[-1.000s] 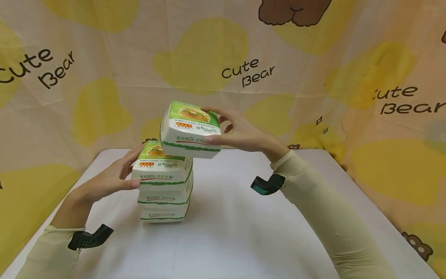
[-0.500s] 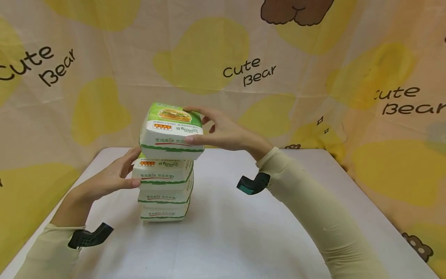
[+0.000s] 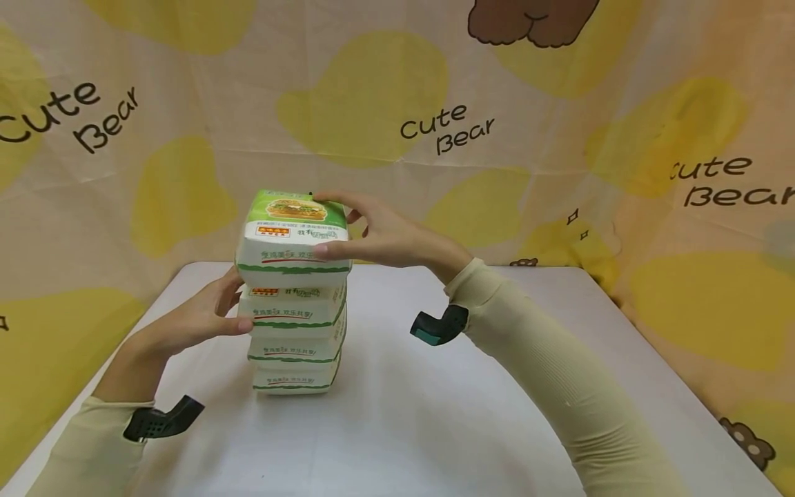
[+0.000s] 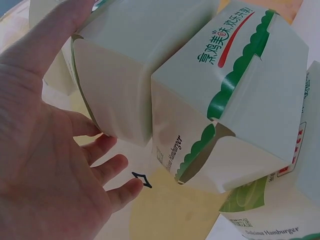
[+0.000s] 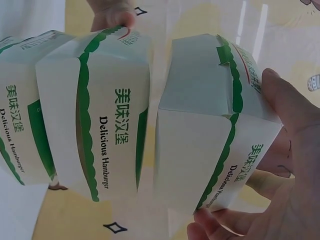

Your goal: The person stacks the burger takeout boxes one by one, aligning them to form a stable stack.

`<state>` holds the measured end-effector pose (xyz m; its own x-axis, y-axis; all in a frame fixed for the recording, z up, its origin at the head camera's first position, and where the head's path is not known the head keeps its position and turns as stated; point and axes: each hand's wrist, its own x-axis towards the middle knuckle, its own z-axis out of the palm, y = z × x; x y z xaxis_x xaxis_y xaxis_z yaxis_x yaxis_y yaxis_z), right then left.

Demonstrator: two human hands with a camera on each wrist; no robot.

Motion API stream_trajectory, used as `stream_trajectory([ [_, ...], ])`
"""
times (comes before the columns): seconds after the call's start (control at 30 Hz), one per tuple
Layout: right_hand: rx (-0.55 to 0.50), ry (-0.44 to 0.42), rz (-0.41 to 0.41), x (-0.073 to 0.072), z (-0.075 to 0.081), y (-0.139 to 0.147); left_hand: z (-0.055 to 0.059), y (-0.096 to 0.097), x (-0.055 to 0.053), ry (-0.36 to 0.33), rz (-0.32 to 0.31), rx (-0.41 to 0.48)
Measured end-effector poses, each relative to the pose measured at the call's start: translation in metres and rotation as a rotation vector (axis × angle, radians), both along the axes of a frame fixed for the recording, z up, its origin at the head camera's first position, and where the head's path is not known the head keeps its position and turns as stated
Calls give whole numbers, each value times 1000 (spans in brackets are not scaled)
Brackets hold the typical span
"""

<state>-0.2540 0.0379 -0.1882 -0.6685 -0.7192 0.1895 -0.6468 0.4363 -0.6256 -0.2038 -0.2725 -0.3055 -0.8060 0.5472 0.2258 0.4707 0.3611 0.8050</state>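
Observation:
My right hand (image 3: 394, 235) holds a green-and-white burger box (image 3: 295, 248), its thumb on the front face and fingers reaching to the back. That box overlaps the top of a stack of three similar boxes in the head view. A narrow gap shows between it and the stack's top box (image 5: 112, 115) in the right wrist view. Around the left side of that top box, my left hand (image 3: 195, 314) keeps its thumb in front and fingers behind. Below sit the middle box (image 3: 292, 348) and the bottom box (image 3: 292, 378), slightly offset from one another.
The stack stands on a white table (image 3: 397, 414) left of its middle. Behind and on both sides hangs a cream cloth (image 3: 261, 83) with yellow patches and "Cute Bear" lettering. A black device (image 3: 439, 326) is worn on the right wrist, another black device (image 3: 163, 417) on the left.
The right hand has carried its burger box leftward and finally slightly down, from right of the stack to over it. The left hand and the stack look unmoved.

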Motion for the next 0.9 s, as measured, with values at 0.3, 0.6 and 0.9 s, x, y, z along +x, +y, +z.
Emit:
stream_trajectory([
  [0.3,44,7,-13,1,-1,-4,-2,0,0,-4,2,10],
  [0.6,67,-11,-26,4,-1,-5,-2,0,0,8,1,2],
  [0.9,80,3,-6,5,-1,-4,-3,1,0,6,-1,4],
])
